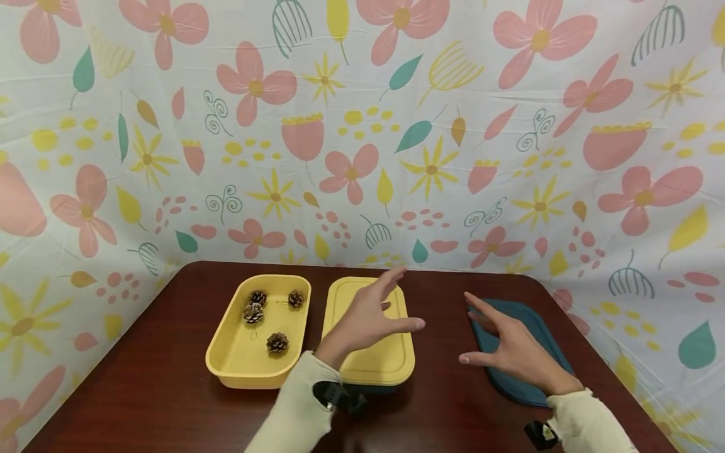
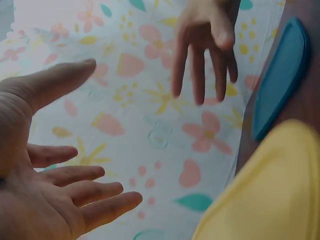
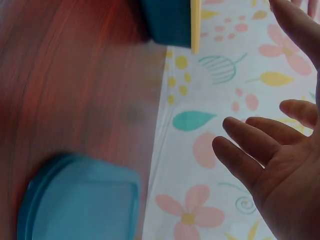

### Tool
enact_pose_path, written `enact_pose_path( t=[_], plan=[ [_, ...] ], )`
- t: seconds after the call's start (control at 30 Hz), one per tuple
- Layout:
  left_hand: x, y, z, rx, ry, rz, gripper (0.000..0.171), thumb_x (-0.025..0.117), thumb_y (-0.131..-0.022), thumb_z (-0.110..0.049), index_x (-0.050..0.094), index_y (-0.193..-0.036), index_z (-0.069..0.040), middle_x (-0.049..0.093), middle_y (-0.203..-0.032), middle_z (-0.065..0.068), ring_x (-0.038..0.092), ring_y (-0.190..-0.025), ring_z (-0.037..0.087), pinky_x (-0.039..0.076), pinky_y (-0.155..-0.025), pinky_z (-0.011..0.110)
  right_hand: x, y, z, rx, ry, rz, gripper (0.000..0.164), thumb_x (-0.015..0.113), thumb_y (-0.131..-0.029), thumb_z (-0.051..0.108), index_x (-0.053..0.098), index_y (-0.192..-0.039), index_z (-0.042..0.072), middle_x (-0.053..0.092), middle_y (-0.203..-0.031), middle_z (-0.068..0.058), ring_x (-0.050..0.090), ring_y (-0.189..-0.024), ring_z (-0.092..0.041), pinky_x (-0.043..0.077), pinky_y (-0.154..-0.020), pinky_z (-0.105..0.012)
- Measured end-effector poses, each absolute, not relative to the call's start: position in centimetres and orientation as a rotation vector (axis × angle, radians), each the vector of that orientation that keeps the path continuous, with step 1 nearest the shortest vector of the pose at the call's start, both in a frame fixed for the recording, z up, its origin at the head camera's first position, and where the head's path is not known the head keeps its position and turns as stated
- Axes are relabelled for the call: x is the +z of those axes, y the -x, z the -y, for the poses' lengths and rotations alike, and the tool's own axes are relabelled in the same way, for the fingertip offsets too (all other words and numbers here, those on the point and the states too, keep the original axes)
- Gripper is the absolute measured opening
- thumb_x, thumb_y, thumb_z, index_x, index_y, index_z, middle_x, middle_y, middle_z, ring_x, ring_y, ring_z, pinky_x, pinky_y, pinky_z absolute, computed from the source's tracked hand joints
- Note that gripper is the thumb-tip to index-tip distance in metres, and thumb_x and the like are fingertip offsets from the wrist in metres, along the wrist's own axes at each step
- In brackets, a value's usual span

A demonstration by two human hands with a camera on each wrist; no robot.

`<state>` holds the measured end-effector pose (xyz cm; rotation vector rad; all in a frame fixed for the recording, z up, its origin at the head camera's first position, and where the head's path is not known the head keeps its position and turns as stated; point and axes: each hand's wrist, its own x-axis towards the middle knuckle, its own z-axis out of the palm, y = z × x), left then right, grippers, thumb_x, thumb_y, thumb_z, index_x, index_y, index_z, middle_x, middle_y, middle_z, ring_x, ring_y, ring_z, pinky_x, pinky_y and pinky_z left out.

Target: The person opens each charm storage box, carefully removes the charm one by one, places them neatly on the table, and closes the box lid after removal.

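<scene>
The left hand hangs over the yellow lid, the right hand over the blue lid — both with fingers spread, gripping nothing. The yellow lid sits atop a blue box, presumably as its cover; the blue lid lies on the table. Left of them, an uncovered yellow box holds four pinecones — its walls likely stop them rolling.

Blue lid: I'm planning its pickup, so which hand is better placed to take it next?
Probably the right hand: open and empty, it hovers nearest the blue lid; the left hand is farther off, by the yellow lid.
</scene>
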<state>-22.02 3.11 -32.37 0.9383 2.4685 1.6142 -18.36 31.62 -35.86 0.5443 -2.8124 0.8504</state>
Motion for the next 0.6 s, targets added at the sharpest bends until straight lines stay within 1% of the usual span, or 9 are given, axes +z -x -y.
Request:
enact_pose_path(
  t=[0.13, 0.2, 0.37, 0.47, 0.6],
  plan=[
    [-32.3, 22.2, -0.4, 1.677, -0.918, -2.468, 0.085, 0.075, -0.074, -0.041, 0.025, -0.143, -0.038, 0.032, -0.149, -0.010, 0.031, -0.140, 0.016, 0.041, -0.107, 0.042, -36.0, 18.5, -30.6, 0.899, -0.561, 2.803, 0.099, 0.074, -0.069, 0.052, 0.015, -0.147, 0.038, 0.028, -0.152, -0.007, 0.046, -0.128, -0.033, 0.048, -0.091, -0.054],
    [-32.4, 22.1, 0.7, 1.696, -0.902, -2.473, 0.083, 0.075, -0.075, -0.040, 0.026, -0.142, -0.039, 0.031, -0.149, -0.013, 0.029, -0.140, 0.014, 0.040, -0.108, 0.042, -36.2, 18.6, -30.2, 0.933, -0.577, 2.793, 0.098, 0.074, -0.069, 0.051, 0.015, -0.146, 0.038, 0.027, -0.153, -0.006, 0.044, -0.130, -0.032, 0.047, -0.091, -0.055],
    [-33.1, 21.6, 2.2, 1.714, -0.902, -2.492, 0.079, 0.075, -0.075, -0.038, 0.028, -0.139, -0.042, 0.032, -0.147, -0.018, 0.030, -0.140, 0.010, 0.038, -0.109, 0.041, -36.8, 18.8, -29.0, 0.974, -0.616, 2.757, 0.098, 0.074, -0.069, 0.052, 0.016, -0.146, 0.038, 0.027, -0.153, -0.001, 0.044, -0.131, -0.029, 0.047, -0.090, -0.055],
    [-33.7, 21.2, 2.7, 1.742, -0.926, -2.497, 0.077, 0.074, -0.076, -0.036, 0.030, -0.139, -0.041, 0.033, -0.146, -0.016, 0.030, -0.139, 0.011, 0.038, -0.109, 0.041, -37.3, 19.0, -28.3, 0.994, -0.626, 2.741, 0.097, 0.074, -0.068, 0.053, 0.017, -0.146, 0.038, 0.029, -0.152, 0.004, 0.044, -0.131, -0.028, 0.048, -0.091, -0.053],
    [-34.5, 21.0, 3.5, 1.780, -0.971, -2.527, 0.075, 0.074, -0.077, -0.036, 0.031, -0.139, -0.039, 0.034, -0.146, -0.014, 0.031, -0.139, 0.009, 0.039, -0.108, 0.040, -37.8, 19.2, -27.1, 1.016, -0.646, 2.725, 0.097, 0.073, -0.068, 0.054, 0.019, -0.146, 0.036, 0.030, -0.151, 0.003, 0.044, -0.131, -0.029, 0.047, -0.094, -0.052]
  ],
)
